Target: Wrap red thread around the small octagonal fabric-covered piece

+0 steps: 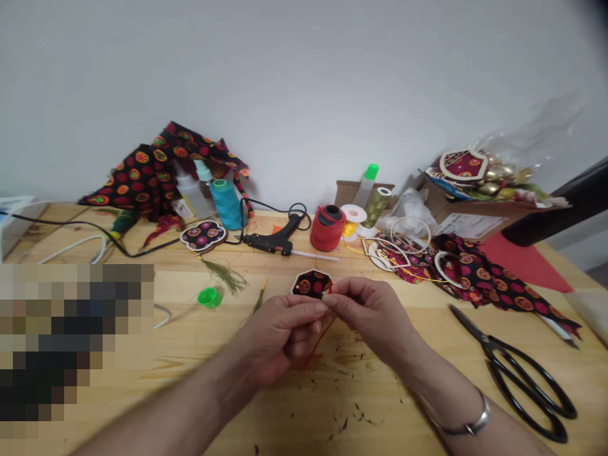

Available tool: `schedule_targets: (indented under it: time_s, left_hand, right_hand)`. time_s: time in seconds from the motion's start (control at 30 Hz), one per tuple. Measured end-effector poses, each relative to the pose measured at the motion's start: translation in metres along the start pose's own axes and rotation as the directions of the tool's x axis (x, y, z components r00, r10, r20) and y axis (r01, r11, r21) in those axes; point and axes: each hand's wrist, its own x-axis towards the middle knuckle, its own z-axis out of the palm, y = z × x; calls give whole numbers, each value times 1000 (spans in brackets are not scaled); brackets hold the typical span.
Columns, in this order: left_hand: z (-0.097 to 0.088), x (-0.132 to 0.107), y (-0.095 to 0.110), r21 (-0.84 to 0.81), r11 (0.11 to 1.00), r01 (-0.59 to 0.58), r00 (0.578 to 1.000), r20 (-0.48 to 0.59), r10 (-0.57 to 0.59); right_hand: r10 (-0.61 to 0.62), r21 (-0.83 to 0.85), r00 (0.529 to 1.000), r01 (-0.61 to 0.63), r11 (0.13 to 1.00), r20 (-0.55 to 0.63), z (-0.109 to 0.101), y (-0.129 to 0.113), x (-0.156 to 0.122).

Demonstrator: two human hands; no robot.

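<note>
My left hand [287,326] and my right hand [370,313] meet fingertip to fingertip above the middle of the table. Both pinch a thin red cord [323,334], whose loose end hangs below the fingers. A tiny pale spot shows at the fingertips, too small to name. Just behind the hands is a wooden-framed fabric piece [311,282] with a dark, red-patterned face; the right fingers cover its right side. Whether the cord is joined to it cannot be told. Left of it lies a green tassel [260,297] with a yellow tip, partly behind the left hand.
Black scissors [510,370] lie at the right. Along the back stand a glue gun [275,239], a red thread spool [327,228], a teal thread cone [228,204] and a cardboard box [470,218]. A green cap [209,297] and a flower-shaped pendant [203,235] sit left.
</note>
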Motion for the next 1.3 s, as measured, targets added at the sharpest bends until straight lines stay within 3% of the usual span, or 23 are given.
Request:
schedule_targets:
  time_s: [0.67, 0.9, 1.17, 1.3]
  left_hand:
    - [0, 1, -2, 51, 997, -58, 989, -136, 64]
    - [1, 1, 0, 106, 991, -85, 973, -204, 106]
    - [0, 3, 2, 92, 985, -143, 959, -233, 161]
    - [-1, 4, 3, 111, 982, -150, 947, -271, 176]
  right_hand:
    - [42, 55, 999, -41, 998, -25, 4, 2, 1]
    - [41, 55, 998, -43, 998, 39, 3, 1, 1]
    - [-126, -282, 987, 148, 948, 95, -9, -2, 2]
    - [-135, -409, 989, 147, 901, 57, -11, -3, 1]
